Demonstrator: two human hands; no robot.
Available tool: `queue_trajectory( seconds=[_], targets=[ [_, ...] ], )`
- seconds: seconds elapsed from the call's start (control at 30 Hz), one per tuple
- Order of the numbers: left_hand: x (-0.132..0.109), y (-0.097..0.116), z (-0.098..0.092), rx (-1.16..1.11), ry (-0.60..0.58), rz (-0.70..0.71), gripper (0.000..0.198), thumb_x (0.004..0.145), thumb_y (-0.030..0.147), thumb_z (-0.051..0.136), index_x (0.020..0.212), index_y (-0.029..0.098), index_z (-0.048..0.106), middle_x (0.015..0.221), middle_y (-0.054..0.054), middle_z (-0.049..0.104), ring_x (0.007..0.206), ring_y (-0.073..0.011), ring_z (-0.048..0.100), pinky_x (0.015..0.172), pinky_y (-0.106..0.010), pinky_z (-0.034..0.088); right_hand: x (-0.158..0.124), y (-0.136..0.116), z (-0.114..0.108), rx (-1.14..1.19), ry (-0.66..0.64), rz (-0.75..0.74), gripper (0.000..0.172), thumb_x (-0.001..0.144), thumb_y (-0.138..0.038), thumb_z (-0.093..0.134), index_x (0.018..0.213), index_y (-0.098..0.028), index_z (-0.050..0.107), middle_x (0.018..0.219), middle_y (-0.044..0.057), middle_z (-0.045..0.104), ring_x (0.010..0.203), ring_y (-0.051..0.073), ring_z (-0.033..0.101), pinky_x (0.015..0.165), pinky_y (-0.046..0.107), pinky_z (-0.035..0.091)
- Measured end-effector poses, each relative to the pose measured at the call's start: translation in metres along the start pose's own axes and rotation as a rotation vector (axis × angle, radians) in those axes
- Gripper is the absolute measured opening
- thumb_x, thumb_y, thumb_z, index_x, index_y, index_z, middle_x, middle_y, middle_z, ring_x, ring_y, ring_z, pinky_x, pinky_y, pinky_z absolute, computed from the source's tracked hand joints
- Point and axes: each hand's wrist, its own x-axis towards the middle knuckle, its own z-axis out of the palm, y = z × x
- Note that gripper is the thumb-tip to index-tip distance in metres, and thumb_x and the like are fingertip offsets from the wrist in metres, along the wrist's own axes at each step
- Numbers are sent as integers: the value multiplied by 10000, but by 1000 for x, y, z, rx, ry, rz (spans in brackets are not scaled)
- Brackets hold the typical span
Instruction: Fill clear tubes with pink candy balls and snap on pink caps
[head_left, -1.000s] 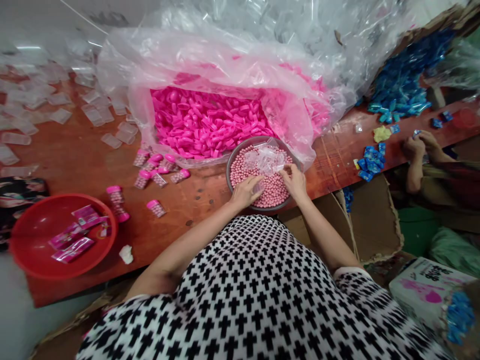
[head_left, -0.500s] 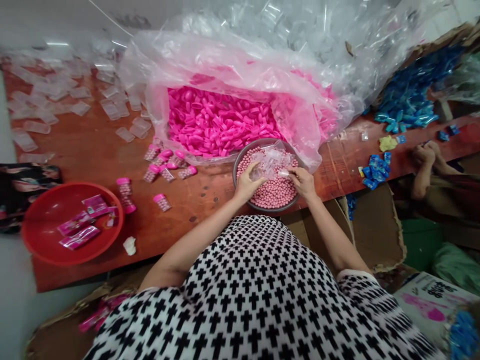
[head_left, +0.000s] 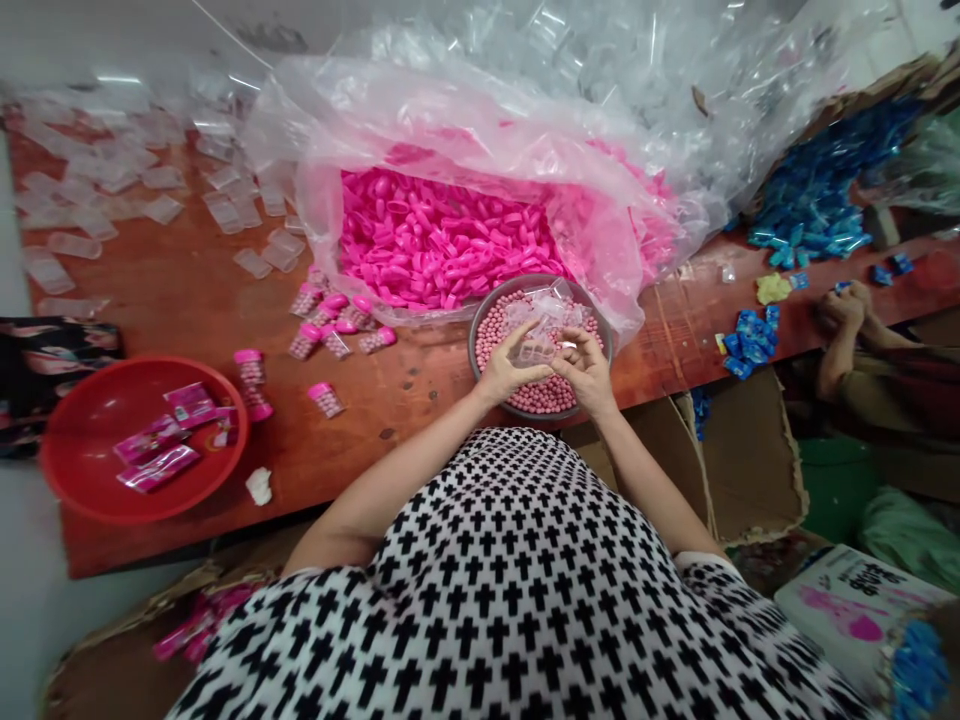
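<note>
A dark round bowl [head_left: 475, 352] full of small pink beads [head_left: 534, 396] stands at the table's front edge. Several clear plastic containers [head_left: 551, 305] lie on top of the beads. Over the bowl, my left hand [head_left: 504, 372] curls its thumb and fingers around a clear container [head_left: 535, 350]. My right hand [head_left: 589, 378] is beside it, thumb and fingertips pinched together at the container's right end; what is between them is too small to make out. Just behind the bowl, a clear bag [head_left: 315, 215] lies open over a heap of bright pink caps [head_left: 442, 240].
Left of the bowl are filled pink-capped containers [head_left: 325, 400] and a red basin [head_left: 82, 470] with pink packets. Loose clear containers [head_left: 225, 212] cover the back left. At right are blue packets [head_left: 750, 340] and another person's hands [head_left: 847, 302].
My right hand has moved left, from the bowl's right side to the container at my left hand. My left hand has shifted slightly right and down.
</note>
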Motion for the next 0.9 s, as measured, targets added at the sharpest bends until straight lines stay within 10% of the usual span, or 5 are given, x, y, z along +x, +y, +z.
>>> queue_trajectory(
  seconds=[0.3, 0.63, 0.9],
  targets=[
    [-12, 1, -10, -199, -51, -85, 766, 600, 361, 789, 1290, 179, 513, 884, -58, 698, 811, -184, 656, 785, -310, 515, -7, -3, 14, 280, -378, 199, 785, 674, -464, 718, 1376, -277, 421, 1373, 40, 487, 1225, 234, 486, 990, 388, 449],
    [-16, 4, -11, -141, -17, -136, 710, 565, 371, 806, 1210, 187, 572, 1031, -92, 692, 967, -242, 651, 865, -373, 514, -15, -4, 35, 412, -203, 125, 846, 749, -680, 538, 1453, -313, 245, 1500, 25, 310, 1380, 219, 295, 1122, 398, 291],
    [-18, 13, 7, -299, 17, -345, 753, 491, 321, 844, 1186, 195, 583, 1046, -84, 681, 916, -223, 664, 807, -349, 545, -7, -4, 26, -162, -128, -118, 767, 833, -734, 228, 1458, -291, 264, 1557, -25, 154, 1445, 185, -61, 1173, 420, -53]
  ],
)
